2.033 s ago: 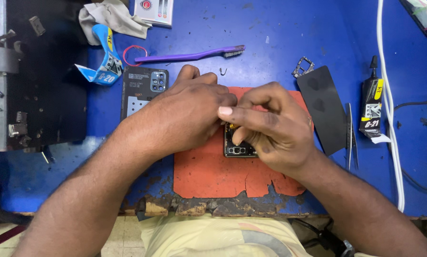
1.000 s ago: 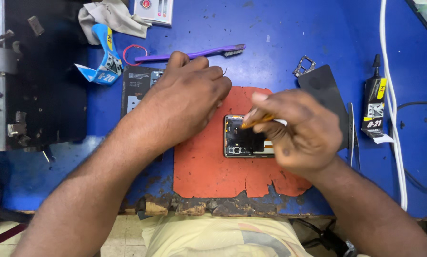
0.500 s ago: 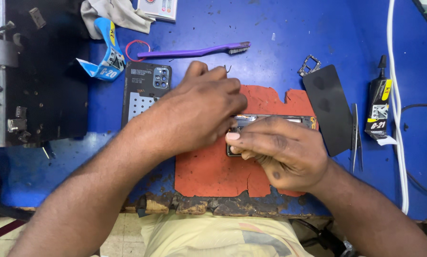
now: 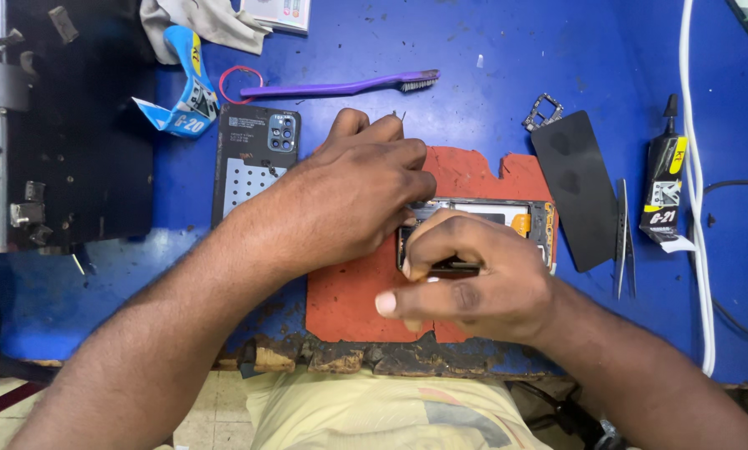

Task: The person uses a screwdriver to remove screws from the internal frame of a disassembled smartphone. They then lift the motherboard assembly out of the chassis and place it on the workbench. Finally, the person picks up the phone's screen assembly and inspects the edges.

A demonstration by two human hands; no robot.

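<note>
An opened phone body point(image 4: 507, 218) lies on a red mat point(image 4: 461, 173) in the middle of the blue table. My left hand point(image 4: 353, 196) rests on the phone's left end and pins it to the mat. My right hand point(image 4: 466, 279) grips the phone's near edge, thumb and fingers curled over it; whether it also holds a small tool is hidden. Only the phone's far right part shows, with a dark inside and an orange flex strip.
A phone back cover point(image 4: 253, 158) lies left of the mat. Behind it are a purple brush point(image 4: 341, 85) and a blue glue tube point(image 4: 187, 92). To the right sit a black panel point(image 4: 575, 187), tweezers point(image 4: 622, 237), a black glue tube point(image 4: 664, 192) and a white cable point(image 4: 697, 183).
The phone has been turned from upright to lying sideways on the mat. My right hand, earlier raised with a small orange-tipped tool, has come down over the phone's near edge.
</note>
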